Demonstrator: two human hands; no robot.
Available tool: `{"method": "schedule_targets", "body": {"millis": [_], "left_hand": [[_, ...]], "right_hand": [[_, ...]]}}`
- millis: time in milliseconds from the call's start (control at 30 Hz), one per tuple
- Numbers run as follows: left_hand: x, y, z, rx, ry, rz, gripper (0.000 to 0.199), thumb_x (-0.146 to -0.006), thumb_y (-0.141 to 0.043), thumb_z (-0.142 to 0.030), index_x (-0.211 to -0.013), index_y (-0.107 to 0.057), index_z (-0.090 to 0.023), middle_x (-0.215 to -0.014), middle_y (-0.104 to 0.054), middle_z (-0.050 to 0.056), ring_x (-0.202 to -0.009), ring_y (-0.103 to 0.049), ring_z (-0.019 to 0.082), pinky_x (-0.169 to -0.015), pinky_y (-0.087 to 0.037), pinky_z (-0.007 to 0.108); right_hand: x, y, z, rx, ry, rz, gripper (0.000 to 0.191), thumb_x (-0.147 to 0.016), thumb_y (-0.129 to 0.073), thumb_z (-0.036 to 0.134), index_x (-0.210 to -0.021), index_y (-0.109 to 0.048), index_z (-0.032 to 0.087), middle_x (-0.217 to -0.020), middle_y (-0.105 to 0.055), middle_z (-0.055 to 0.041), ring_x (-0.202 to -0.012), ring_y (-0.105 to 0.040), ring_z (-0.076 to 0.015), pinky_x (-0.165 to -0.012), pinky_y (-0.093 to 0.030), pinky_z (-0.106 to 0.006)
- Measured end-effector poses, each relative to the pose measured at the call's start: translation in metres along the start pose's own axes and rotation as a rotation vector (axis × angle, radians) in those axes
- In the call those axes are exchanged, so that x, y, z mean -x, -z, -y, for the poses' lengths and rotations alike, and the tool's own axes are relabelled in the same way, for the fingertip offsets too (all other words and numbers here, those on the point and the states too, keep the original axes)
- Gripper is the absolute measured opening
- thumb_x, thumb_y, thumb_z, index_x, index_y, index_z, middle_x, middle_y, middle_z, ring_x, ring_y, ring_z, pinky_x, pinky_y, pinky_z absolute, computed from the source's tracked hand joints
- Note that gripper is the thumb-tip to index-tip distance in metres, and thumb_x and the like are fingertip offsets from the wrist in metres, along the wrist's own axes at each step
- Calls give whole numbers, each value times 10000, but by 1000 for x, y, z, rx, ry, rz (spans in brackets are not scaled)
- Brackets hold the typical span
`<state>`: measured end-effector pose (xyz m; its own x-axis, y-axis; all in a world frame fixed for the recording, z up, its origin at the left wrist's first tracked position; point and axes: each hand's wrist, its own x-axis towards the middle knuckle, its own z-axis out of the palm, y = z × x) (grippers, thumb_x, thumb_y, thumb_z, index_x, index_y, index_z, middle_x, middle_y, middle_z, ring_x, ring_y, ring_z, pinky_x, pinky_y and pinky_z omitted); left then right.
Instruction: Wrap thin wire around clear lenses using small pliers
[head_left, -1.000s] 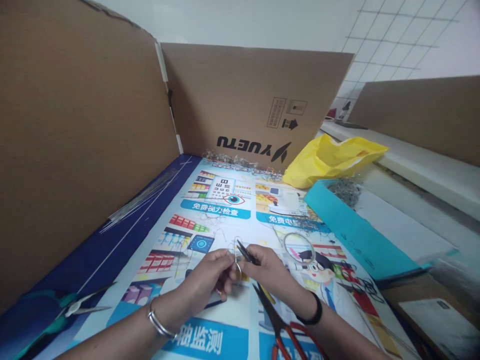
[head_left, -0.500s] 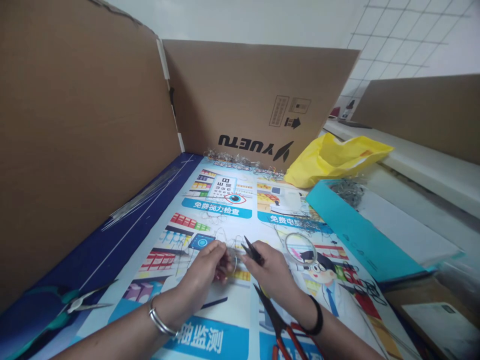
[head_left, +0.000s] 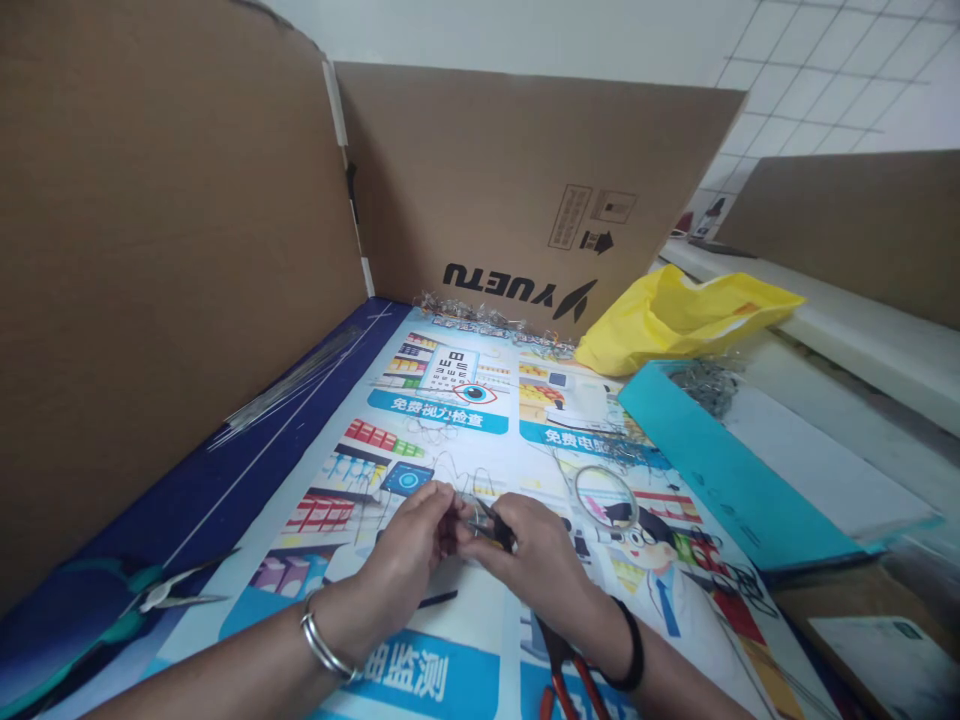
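Thin silvery wire [head_left: 466, 500] is pinched in the closed fingers of my left hand [head_left: 412, 545], which wears a silver bangle. Dark-bladed pliers [head_left: 491, 526] are gripped in my right hand [head_left: 536, 560], with a black band at the wrist. Their tips meet the wire beside my left fingertips, and the two hands almost touch. Below my right hand lie red-handled scissors [head_left: 562, 670], partly hidden by the wrist. Under everything is a printed poster sheet [head_left: 480, 600]. Green-handled pliers [head_left: 142, 600] lie open at the lower left.
Cardboard walls [head_left: 525, 150] stand behind and at the left. Straight wires [head_left: 289, 385] lie on the blue strip. A wire coil [head_left: 606, 497] rests right of my hands. Farther right are a turquoise box [head_left: 742, 480] with tangled wire and a yellow bag [head_left: 667, 320].
My right hand has turned and moved the plier tips left to the wire at my left fingers. The scissors' blades are now mostly covered. The view has shifted slightly.
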<state>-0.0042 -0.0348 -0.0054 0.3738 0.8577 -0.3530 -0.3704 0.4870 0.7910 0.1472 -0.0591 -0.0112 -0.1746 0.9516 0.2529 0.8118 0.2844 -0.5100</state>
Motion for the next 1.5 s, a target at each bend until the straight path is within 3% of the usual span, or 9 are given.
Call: {"method": "schedule_targets", "body": {"millis": [300, 567, 700, 833, 1100, 1500], "left_hand": [[-4, 2, 6, 83, 71, 36, 221, -796, -560, -332, -688, -511, -145, -608, -531, 3, -532, -491, 97, -518, -353, 225], [5, -5, 4, 71, 202, 80, 196, -806, -530, -301, -692, -521, -141, -582, -521, 2, -506, -458, 91, -504, -329, 221], [8, -9, 1, 37, 225, 65, 203, -805, -517, -286, -667, -525, -137, -597, -538, 12, -482, -452, 84, -487, -312, 219], [9, -10, -1, 50, 254, 77, 202, -802, -521, -281, -664, -529, -133, -618, -546, 16, -476, -452, 80, -480, -315, 221], [10, -8, 1, 51, 277, 140, 178, -776, -567, -291, -708, -542, -128, -667, -571, 28, -501, -481, 86, -498, -334, 227], [10, -8, 3, 1, 218, 127, 192, -809, -533, -304, -725, -543, -132, -682, -563, 19, -522, -490, 90, -524, -341, 235]], "right_hand": [[-4, 5, -9, -134, -122, 64, 340, -691, -674, 398, -587, -423, 193, -580, -464, 42, -555, -427, -105, -515, -269, -219], [-9, 10, -22, -237, -208, -3, 321, -706, -640, 393, -574, -428, 192, -560, -447, 46, -547, -418, -104, -493, -286, -215], [-10, 15, -24, -449, -240, 40, 167, -750, -585, 347, -741, -591, 180, -676, -585, 14, -644, -526, -136, -577, -390, -226], [-11, 18, -21, -559, -249, 146, 174, -731, -599, 309, -832, -640, 174, -711, -608, 14, -669, -544, -144, -603, -412, -229], [-13, 23, -12, -693, -250, 255, 135, -739, -576, 277, -679, -608, 161, -601, -559, 29, -585, -490, -111, -558, -389, -209], [-13, 23, -11, -744, -251, 269, 160, -748, -595, 308, -700, -598, 154, -626, -564, 22, -599, -494, -112, -573, -383, -216]]}}
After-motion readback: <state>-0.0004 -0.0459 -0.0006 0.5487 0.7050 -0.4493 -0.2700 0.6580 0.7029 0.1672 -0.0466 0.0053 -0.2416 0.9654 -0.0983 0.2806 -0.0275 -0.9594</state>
